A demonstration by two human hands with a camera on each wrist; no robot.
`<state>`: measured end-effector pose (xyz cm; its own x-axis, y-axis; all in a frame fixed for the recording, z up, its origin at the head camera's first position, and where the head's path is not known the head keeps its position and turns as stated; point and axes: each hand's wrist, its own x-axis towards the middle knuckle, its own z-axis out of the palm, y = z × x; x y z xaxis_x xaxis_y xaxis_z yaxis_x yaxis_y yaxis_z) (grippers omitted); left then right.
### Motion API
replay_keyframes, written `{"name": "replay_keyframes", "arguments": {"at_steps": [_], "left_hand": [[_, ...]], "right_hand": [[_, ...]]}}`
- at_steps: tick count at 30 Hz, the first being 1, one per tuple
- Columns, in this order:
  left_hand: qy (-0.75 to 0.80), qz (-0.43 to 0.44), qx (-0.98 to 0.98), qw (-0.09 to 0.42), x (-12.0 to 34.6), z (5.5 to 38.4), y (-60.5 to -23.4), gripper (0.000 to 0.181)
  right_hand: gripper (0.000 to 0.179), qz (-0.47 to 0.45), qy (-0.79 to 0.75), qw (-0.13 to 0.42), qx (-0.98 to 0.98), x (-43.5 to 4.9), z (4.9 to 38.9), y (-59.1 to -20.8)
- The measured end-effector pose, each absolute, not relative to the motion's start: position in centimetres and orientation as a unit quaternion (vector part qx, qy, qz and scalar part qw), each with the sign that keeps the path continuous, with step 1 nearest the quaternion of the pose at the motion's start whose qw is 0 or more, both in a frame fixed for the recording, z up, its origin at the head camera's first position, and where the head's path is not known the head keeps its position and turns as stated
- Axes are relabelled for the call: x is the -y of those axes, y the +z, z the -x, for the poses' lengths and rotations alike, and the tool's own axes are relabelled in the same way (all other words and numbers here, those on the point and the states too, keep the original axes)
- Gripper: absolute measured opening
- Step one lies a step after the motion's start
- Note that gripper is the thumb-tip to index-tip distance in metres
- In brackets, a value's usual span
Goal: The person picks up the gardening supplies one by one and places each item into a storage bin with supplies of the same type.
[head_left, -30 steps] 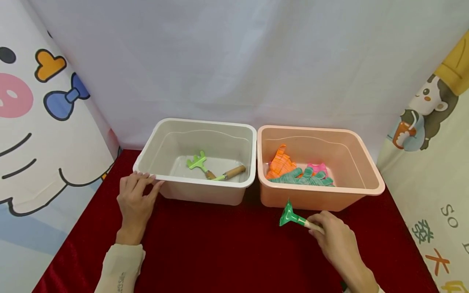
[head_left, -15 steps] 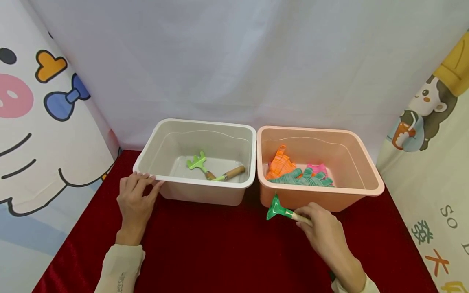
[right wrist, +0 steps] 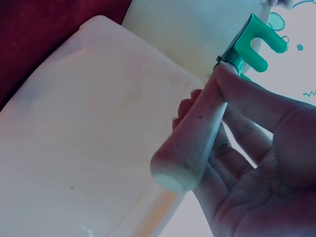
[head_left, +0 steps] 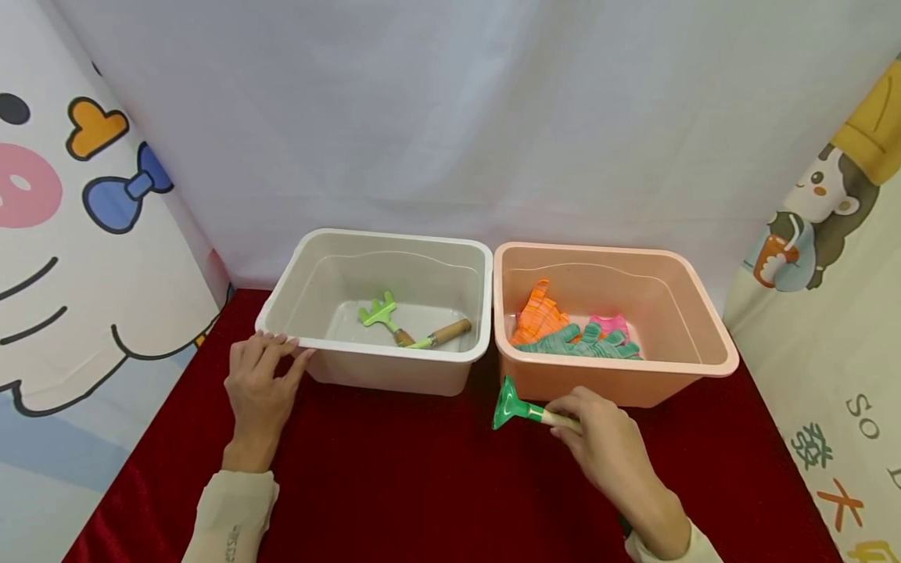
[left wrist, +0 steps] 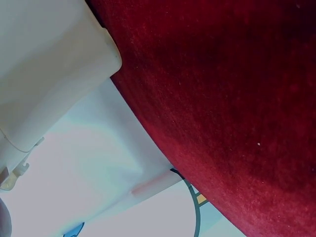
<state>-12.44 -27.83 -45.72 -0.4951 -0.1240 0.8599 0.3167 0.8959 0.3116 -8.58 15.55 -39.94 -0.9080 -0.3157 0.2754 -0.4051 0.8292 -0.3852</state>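
Observation:
In the head view my right hand (head_left: 601, 442) grips the pale wooden handle of a small green hand rake (head_left: 512, 405), held in front of the peach bin (head_left: 619, 383). The right wrist view shows my thumb and fingers around that handle, the green prongs (right wrist: 252, 47) pointing away. My left hand (head_left: 260, 387) holds the near left rim of the light grey bin (head_left: 387, 371), fingers over the edge and thumb at the outer wall. Inside the grey bin lie a light green hand rake (head_left: 381, 311) and another wooden-handled tool (head_left: 450, 331), its light green end partly hidden by the front wall.
In the peach bin are an orange glove (head_left: 540, 317), a green glove (head_left: 584, 342) and something pink (head_left: 611, 324). Both bins stand side by side on a dark red cloth (head_left: 394, 477), before a pale curtain (head_left: 450, 117). Printed cartoon panels flank the table.
My right hand has moved left with the green hand rake, along the front of the peach bin toward the gap between the bins. The left hand stays on the grey rim.

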Motion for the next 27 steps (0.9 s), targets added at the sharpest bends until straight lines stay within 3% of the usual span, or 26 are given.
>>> {"name": "replay_keyframes", "arguments": {"at_steps": [27], "left_hand": [[-0.213,0.059,0.831,0.511,27.7,12.6,-45.7,0.042]], "right_hand": [[0.018,-0.235,0.269,0.098,0.929,-12.9,9.8,-37.9]]}}
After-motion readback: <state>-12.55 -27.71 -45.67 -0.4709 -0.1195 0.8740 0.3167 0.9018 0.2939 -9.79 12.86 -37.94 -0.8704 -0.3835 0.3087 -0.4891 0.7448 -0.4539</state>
